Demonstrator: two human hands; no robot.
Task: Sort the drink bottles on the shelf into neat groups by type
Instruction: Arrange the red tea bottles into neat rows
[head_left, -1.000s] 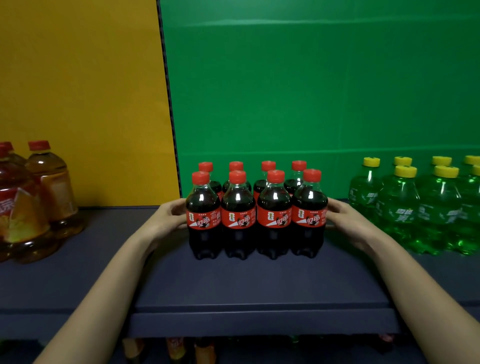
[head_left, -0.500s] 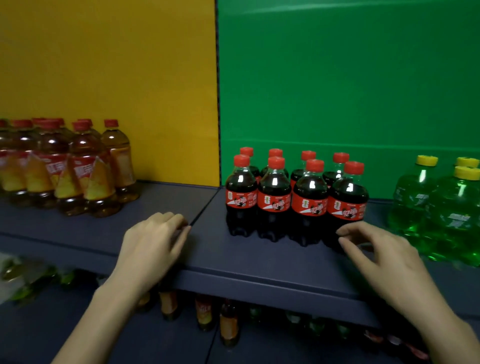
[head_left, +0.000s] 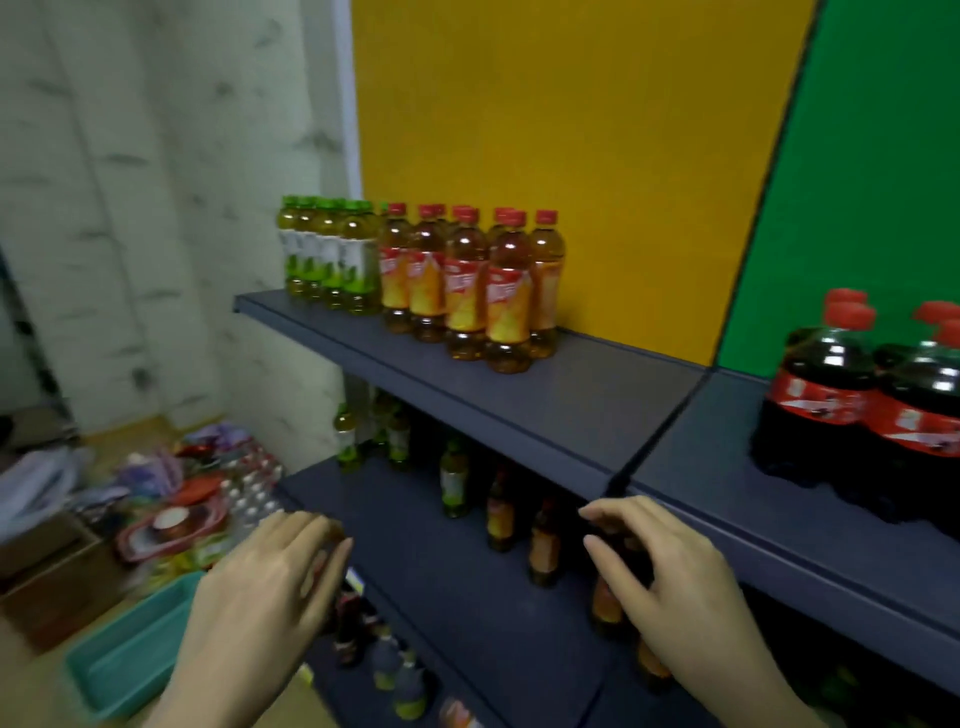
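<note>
Drink bottles (head_left: 506, 306) stand in groups on the upper shelf (head_left: 519, 410). Dark cola bottles (head_left: 826, 395) are on its right section, cut off by the frame edge. Red-capped amber bottles (head_left: 462, 296) stand toward its left, and green-capped bottles (head_left: 332, 254) are at its left end, just beside the amber ones. Below the shelf's front edge my left hand (head_left: 270, 587) hangs blurred, fingers close together and loosely bent, holding nothing. My right hand (head_left: 670, 577), also below that edge, has its fingers apart and loosely curved in front of a single amber bottle (head_left: 605, 603), whose top it hides. I cannot tell whether it touches. Scattered bottles (head_left: 454, 483) stand under the shelf, shadowed, with unreadable labels.
</note>
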